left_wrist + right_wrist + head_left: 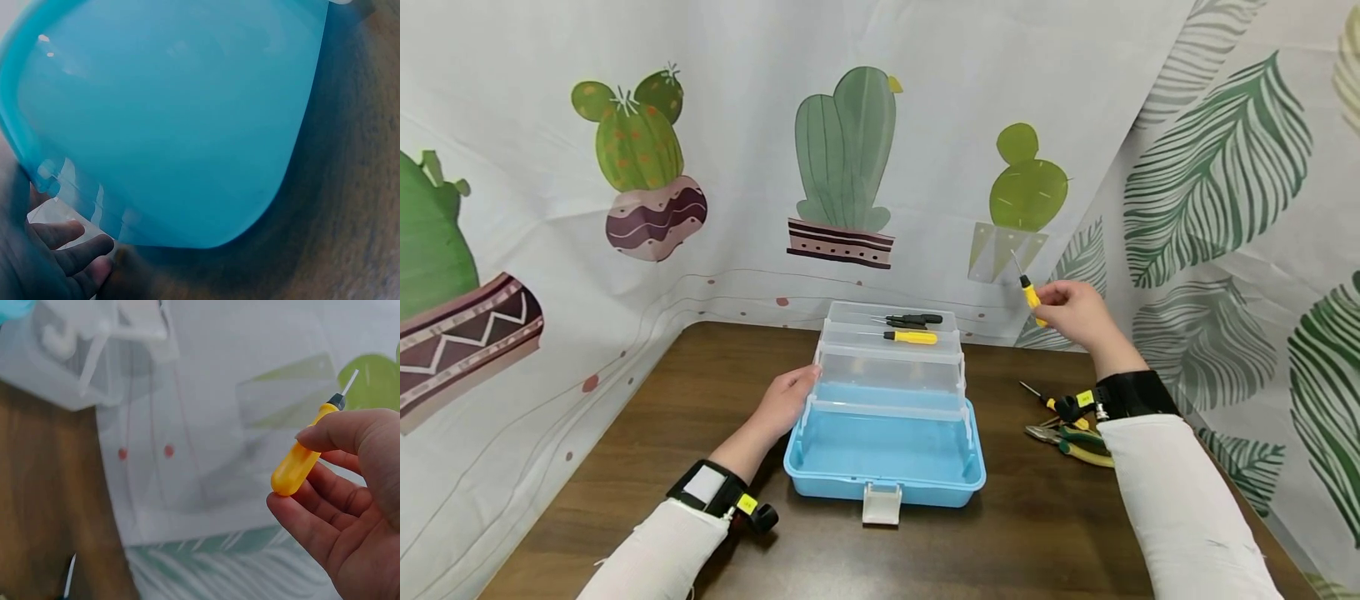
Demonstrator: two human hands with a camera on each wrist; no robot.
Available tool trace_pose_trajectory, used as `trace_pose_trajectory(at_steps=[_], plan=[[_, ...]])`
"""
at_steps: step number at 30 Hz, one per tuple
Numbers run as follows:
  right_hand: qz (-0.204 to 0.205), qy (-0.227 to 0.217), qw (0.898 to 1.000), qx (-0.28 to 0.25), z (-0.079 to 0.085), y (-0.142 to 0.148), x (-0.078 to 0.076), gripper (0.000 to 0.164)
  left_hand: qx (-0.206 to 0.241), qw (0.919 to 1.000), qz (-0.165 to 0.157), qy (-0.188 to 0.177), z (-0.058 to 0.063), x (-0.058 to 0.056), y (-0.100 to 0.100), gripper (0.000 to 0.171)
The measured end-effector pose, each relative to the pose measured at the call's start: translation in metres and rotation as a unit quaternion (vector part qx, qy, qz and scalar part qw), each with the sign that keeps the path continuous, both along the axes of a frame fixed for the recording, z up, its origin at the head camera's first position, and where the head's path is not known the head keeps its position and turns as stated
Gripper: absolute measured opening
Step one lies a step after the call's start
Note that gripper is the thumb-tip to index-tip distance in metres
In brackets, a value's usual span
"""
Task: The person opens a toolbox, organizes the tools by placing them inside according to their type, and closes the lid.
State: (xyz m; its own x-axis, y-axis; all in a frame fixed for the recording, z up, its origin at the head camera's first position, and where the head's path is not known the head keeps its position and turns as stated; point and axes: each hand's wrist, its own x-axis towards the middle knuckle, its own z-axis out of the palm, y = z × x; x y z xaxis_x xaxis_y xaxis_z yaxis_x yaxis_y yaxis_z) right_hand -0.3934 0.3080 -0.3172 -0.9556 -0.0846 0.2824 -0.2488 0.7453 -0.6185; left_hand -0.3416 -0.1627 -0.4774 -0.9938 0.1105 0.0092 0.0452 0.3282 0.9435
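Observation:
An open toolbox with a light blue base stands on the table, its clear trays stepped up toward the back. My left hand holds the toolbox at its left side; in the left wrist view its fingers bend around the back corner, the thumb hidden. My right hand is raised to the right of the box and pinches a small yellow screwdriver by its handle, metal tip up. Another yellow-handled screwdriver and black-handled tools lie in the upper trays.
Pliers with green and yellow handles lie on the table at the right, partly under the right forearm. A yellow and black screwdriver lies beside them. A cloth printed with cacti and leaves hangs behind the table.

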Motion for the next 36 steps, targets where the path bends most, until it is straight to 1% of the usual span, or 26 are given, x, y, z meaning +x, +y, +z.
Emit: trace_pose_trajectory(at_steps=[6,10,14,18,20,24,29,32,36], plan=[[0.028,0.0,1.0,-0.002,0.019,-0.024,-0.009,0.03,-0.002,1.0,0.003,-0.002,0.001,0.001,-0.001,0.069],[0.06,-0.009,0.998,0.004,0.027,-0.042,-0.015,0.029,-0.002,1.0,0.004,0.0,0.003,0.002,0.0,0.069],[0.092,-0.007,0.996,0.021,0.029,-0.062,-0.021,0.026,-0.005,1.0,0.004,-0.002,0.003,0.001,0.0,0.071],[0.122,0.009,0.991,0.047,0.031,-0.085,-0.022,0.023,-0.006,1.0,0.005,-0.003,0.001,0.0,0.0,0.073],[0.137,0.009,0.989,0.056,0.032,-0.096,-0.022,0.022,-0.005,1.0,0.006,-0.002,0.001,-0.001,0.0,0.073],[0.167,-0.011,0.982,0.086,0.03,-0.116,-0.024,0.021,-0.005,1.0,0.004,-0.002,0.001,-0.001,0.0,0.073],[0.192,-0.047,0.971,0.13,0.022,-0.139,-0.024,0.02,-0.006,1.0,0.003,-0.005,0.001,0.0,-0.001,0.074],[0.212,-0.06,0.963,0.154,0.016,-0.149,-0.024,0.022,-0.002,1.0,0.004,-0.001,-0.001,-0.001,-0.001,0.073],[0.234,-0.065,0.952,0.187,0.009,-0.159,-0.025,0.025,0.002,0.9999,0.005,0.009,-0.004,-0.002,-0.001,0.071]])
